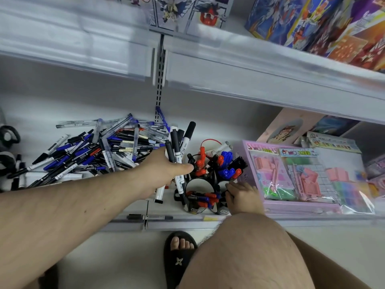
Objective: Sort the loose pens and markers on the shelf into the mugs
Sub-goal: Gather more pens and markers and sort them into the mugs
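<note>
Bare knee [245, 253] fills the 5 o'clock corner, closest to the lens, and one black slide sandal [179, 257] sits on the floor just left of it at 6 o'clock. Up on the shelf [129, 207], the left hand [164, 170] is near the middle, holding a fistful of black-capped white markers [177, 151], maybe five, hard to count since they overlap, caps pointing toward 12 o'clock. Right hand [241, 195] is at about 4 o'clock of centre, fingers curled against the black mugs [200, 184]; can't tell whether it really grips one. I count roughly four mugs packed together, touching. The near one holds red, blue and black markers lying across it, and the two farther ones have red markers [201, 161] and blue markers [227, 163] standing cap up. At 9 to 10 o'clock is the loose pile of pens and markers [100, 149], dozens, too many to count, mostly black and blue. One pink boxed toy set [302, 174] lies at 3 o'clock, just beside the mugs.
</note>
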Motion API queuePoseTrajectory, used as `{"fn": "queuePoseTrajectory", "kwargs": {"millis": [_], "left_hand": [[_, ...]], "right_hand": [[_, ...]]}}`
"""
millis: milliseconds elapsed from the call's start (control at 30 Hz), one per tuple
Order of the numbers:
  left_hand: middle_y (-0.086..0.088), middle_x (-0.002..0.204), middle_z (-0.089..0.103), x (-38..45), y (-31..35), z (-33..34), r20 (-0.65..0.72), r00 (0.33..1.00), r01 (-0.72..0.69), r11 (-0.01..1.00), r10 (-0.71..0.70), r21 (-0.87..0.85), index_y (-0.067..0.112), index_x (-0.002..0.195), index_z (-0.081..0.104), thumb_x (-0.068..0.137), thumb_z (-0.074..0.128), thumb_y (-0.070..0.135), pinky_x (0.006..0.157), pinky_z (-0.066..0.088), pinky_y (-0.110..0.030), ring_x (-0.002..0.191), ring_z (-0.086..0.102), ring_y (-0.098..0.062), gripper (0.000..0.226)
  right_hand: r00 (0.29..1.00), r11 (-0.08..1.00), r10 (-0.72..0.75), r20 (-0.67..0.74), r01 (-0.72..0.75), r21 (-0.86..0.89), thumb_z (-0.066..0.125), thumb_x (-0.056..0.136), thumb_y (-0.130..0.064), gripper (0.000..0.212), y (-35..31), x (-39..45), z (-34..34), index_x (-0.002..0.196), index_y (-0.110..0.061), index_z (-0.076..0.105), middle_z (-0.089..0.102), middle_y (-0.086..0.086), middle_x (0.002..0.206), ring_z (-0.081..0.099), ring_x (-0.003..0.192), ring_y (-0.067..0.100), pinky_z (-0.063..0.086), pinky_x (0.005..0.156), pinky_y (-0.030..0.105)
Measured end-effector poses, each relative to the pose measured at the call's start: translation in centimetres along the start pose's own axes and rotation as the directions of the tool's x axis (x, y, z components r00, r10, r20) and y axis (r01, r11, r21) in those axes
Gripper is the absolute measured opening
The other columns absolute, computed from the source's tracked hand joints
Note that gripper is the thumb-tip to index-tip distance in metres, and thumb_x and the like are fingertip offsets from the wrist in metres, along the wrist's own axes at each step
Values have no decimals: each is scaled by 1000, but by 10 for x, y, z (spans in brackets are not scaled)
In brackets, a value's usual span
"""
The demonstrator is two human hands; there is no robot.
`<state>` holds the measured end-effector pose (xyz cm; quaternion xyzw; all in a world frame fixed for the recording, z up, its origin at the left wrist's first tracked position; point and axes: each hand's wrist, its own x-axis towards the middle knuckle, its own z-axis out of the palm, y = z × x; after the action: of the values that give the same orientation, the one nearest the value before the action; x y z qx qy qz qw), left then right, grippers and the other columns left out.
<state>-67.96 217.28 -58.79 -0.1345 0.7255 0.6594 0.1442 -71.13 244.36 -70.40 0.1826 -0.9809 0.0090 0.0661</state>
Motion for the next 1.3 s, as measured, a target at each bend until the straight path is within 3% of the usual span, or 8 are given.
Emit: {"fn": "queuePoseTrajectory", "kwargs": {"millis": [167, 433, 567, 667, 733, 900, 1133, 1300], "left_hand": [[1, 95, 64, -5, 3, -4, 17, 1000, -6, 1000, 6, -4, 26, 86, 59, 82, 78, 17, 85, 52, -42, 86, 59, -16, 21], [-4, 87, 63, -18, 14, -8, 78, 997, -41, 989, 30, 139, 20, 100, 61, 75, 80, 17, 69, 50, -34, 78, 59, -20, 31], [0, 76, 60, -31, 23, -9, 80, 993, -102, 976, 88, 191, 32, 91, 56, 79, 74, 15, 56, 44, -22, 62, 54, -7, 28], [-17, 96, 70, -36, 25, -7, 63, 992, -123, 974, 113, 190, 28, 100, 61, 75, 75, 16, 67, 50, -34, 77, 63, -22, 32], [-14, 92, 71, -40, 27, -8, 56, 990, -137, 984, 131, 113, 19, 96, 64, 74, 76, 7, 70, 55, -35, 82, 67, -25, 28], [-2, 79, 67, -53, 33, -11, 129, 982, -137, 991, 135, 6, 11, 98, 66, 74, 77, 4, 46, 42, -15, 62, 59, -8, 28], [-3, 75, 59, -57, 29, -19, 105, 980, -181, 975, 168, 131, 12, 97, 64, 69, 80, 6, 57, 46, -22, 62, 57, -13, 32], [4, 71, 64, -61, 34, -20, 87, 979, -194, 976, 186, 99, 22, 88, 61, 71, 84, 8, 47, 45, -13, 53, 58, -1, 32]], "right_hand": [[1000, 999, 29, 12, -29, 19, 39, 83, -33, 42, 3, 8, -18, 96, -10, 72, 74, 5, 86, 69, 81, 28, 55, 72, 39], [995, 759, 97, -36, -51, 649, 61, 93, -25, 17, -81, 56, -160, 106, -29, 72, 67, -7, 67, 56, 54, 9, 41, 59, 17], [997, 814, -66, 34, 34, 579, 62, 86, -53, 47, -125, 59, -202, 127, -33, 52, 58, -12, 65, 56, 63, 4, 42, 63, 25], [996, 943, -84, 18, 73, 326, 56, 81, -70, 64, -145, 60, -204, 125, -27, 42, 56, -11, 77, 61, 78, 18, 39, 63, 30], [991, 953, -133, -30, 136, 272, 56, 86, -63, 52, -150, 60, -202, 117, -23, 44, 57, -5, 74, 61, 74, 23, 40, 60, 32], [998, 818, -62, -8, 55, 573, 63, 91, -30, 16, -150, 58, -210, 94, -21, 50, 53, -7, 63, 50, 54, 5, 38, 52, 23], [992, 863, -21, 122, -44, 504, 63, 88, -25, 8, -150, 55, -212, 81, -23, 60, 60, -7, 68, 53, 54, 5, 43, 52, 23], [975, 737, 8, 223, -157, 657, 55, 91, -13, 7, -145, 54, -214, 87, -17, 60, 57, -2, 53, 55, 39, 13, 41, 43, 23]]}}
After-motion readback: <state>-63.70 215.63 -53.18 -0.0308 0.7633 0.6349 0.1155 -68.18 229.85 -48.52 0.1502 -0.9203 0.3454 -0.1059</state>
